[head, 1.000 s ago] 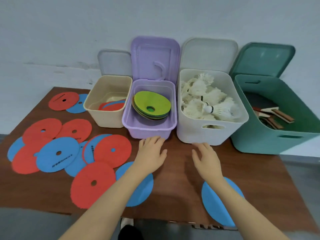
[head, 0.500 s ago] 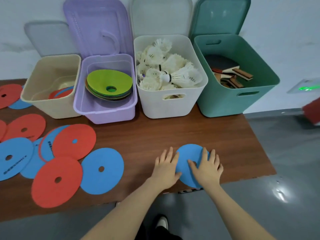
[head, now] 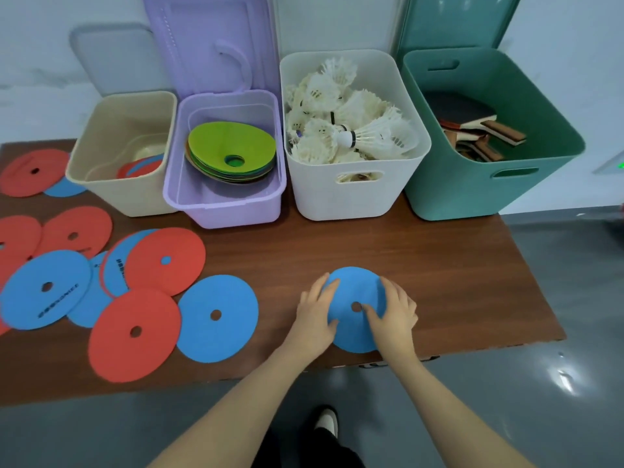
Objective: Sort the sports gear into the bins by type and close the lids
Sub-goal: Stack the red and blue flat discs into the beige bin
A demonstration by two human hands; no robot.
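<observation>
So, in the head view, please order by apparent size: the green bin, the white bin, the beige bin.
1. green bin
2. white bin
3. beige bin

The green bin's lead over the white is modest.

My left hand (head: 315, 314) and right hand (head: 393, 314) rest on either side of one disc (head: 354, 298) near the table's (head: 439, 282) front edge. Beyond my fingertips stand four bins in a row; the shuttlecock bin (head: 351, 194) lies straight ahead, the paddle bin (head: 472, 194) right of it, the cone bin (head: 223, 211) and the disc bin (head: 114, 194) leftward. Left of my left fingers, loose discs (head: 135, 332) overlap on the table.
</observation>
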